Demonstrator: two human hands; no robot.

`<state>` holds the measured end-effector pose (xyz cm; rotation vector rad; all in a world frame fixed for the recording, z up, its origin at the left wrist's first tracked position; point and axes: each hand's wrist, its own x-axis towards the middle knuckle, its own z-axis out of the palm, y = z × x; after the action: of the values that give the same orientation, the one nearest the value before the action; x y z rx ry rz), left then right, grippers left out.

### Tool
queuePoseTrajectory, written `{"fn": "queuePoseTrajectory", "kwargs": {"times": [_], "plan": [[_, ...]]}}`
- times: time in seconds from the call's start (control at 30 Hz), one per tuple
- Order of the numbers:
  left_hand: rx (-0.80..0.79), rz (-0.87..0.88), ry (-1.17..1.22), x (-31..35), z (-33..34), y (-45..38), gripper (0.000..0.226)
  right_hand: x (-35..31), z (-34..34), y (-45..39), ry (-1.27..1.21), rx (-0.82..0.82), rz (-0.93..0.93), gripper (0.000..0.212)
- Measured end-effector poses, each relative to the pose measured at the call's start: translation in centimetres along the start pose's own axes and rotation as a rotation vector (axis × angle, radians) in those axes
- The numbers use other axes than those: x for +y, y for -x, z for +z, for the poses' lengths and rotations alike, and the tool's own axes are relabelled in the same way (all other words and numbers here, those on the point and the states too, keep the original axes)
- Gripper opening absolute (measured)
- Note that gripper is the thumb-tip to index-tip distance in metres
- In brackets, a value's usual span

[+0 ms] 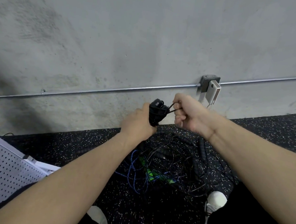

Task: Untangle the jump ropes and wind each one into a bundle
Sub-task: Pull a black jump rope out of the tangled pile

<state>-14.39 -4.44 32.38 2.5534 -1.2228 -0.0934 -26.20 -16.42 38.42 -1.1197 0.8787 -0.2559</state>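
Note:
My left hand (138,123) grips a wound black jump rope bundle (156,112), held up in front of the wall. My right hand (186,112) is curled round a loop of the same black rope (171,108), which runs taut from the bundle's right side. Below both hands, on the speckled black floor, lies a tangled pile of ropes (171,166): thin black cords, a blue cord (132,169), green handles (149,172) and a black beaded rope (202,149).
A grey concrete wall (112,50) rises close ahead, with a metal conduit (110,90) and an outlet box holding a white charger (212,93). A white perforated panel (5,167) lies at the left. White shoes (216,201) stand near the pile.

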Motion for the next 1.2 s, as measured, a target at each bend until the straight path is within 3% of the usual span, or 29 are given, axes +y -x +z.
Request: {"fn": "queuePoseTrajectory", "kwargs": {"times": [0.3, 0.43, 0.5, 0.67, 0.9, 1.03, 1.2], "plan": [[-0.085, -0.017, -0.07, -1.1, -0.6, 0.6, 0.063, 1.3, 2.6, 0.4, -0.041, 0.029, -0.037, 0.033], [-0.215, -0.107, 0.026, -2.0, -0.6, 1.0, 0.064, 2.0, 3.2, 1.1, 0.335, 0.051, -0.205, 0.025], [-0.254, -0.128, 0.112, -2.7, -1.3, 1.1, 0.062, 2.0, 3.6, 1.2, 0.396, 0.027, -0.262, 0.026], [-0.096, -0.087, 0.199, -3.8, -2.9, 3.5, 0.067, 0.9, 2.5, 2.0, 0.276, -0.149, -0.176, 0.019], [0.142, -0.094, 0.372, -5.7, -4.3, 7.6, 0.074, 2.3, 3.9, 2.3, 0.176, -0.269, -0.183, 0.022], [0.118, -0.213, 0.361, -7.2, -4.5, 8.8, 0.074, 3.7, 4.5, 1.4, 0.259, -0.287, -0.107, 0.026], [-0.026, -0.437, 0.736, -9.1, -1.8, 10.1, 0.063, 6.0, 5.2, -0.2, 0.582, -0.365, -0.09, 0.018]]}}
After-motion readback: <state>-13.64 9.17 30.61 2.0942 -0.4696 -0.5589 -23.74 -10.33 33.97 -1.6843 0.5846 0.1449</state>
